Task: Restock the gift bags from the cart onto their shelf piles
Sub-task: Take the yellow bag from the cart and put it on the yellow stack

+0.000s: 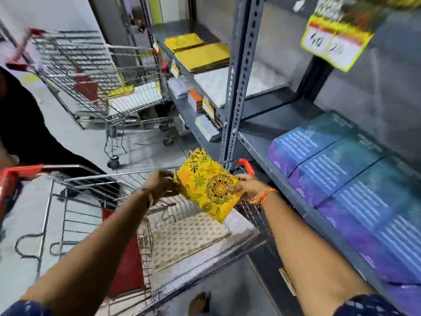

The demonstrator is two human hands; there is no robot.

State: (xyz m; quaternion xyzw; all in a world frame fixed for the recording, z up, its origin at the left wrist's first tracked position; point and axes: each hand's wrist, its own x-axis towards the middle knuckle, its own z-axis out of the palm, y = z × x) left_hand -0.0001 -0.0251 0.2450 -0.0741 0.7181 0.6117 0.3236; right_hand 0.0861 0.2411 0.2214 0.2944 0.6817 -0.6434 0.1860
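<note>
Grey steel shelving (237,71) fills the right side of a shop aisle with a pale floor, and we stand at a wire cart (159,224) drawn up just beside it. Between our hands, above the cart's far end, we hold a yellow gift bag (208,185) printed with dark floral rounds, flat and tilted, its lower corner dipping toward the basket. Our left hand (160,185) pinches the bag's left edge with fingers closed on it; our right hand (249,185) grips the right edge, thumb on the printed face, an orange thread (265,195) at the wrist.

Down in the cart's basket lies a beige patterned bag (186,240), flat on a paler sheet, with a red flap (127,258) at the near end. On the shelf to our right, along its front edge, blue and purple bags (337,169) lie in overlapping piles. Past the upright, on the higher shelf, yellow piles (198,52) sit at the far end and a white pile (239,80) lies nearer. Yellow price tags (335,44) hang at the top right, blurred.

Further down the aisle a second cart (102,76) stands near the shelving's far corner, with yellow and white bags in it. A dark-clothed person (25,124) shows at the left edge.
</note>
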